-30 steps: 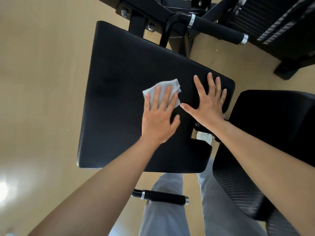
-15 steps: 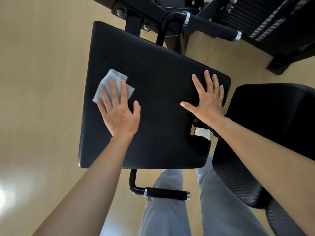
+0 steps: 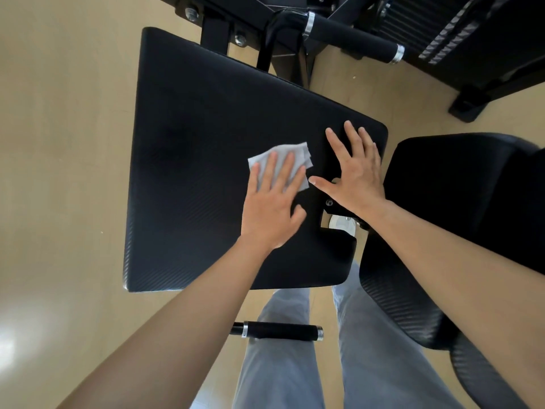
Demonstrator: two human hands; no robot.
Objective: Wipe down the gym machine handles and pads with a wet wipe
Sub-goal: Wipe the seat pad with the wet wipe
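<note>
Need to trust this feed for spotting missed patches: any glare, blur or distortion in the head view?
Head view: wide-angle lens bows the edges of the large black textured pad; a glare patch sits on the tan floor at lower left, only faint sheen on the pad; the white wet wipe and left hand look sharp, no motion blur.

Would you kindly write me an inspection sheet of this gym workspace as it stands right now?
Surface: large black pad, flat and textured, with a notch in its right edge.
Job's things: white wipe lying flat on the large black pad; second pad to the right; far handle and near handle, neither touched.
Clutter: nothing seen.
Grippers: left hand open, straight fingers pressing the wipe; right hand open, flat on the large black pad beside the notch.
Cables: nothing seen.
Surroundings: tan floor, black frame, the person's grey trousers.
</note>
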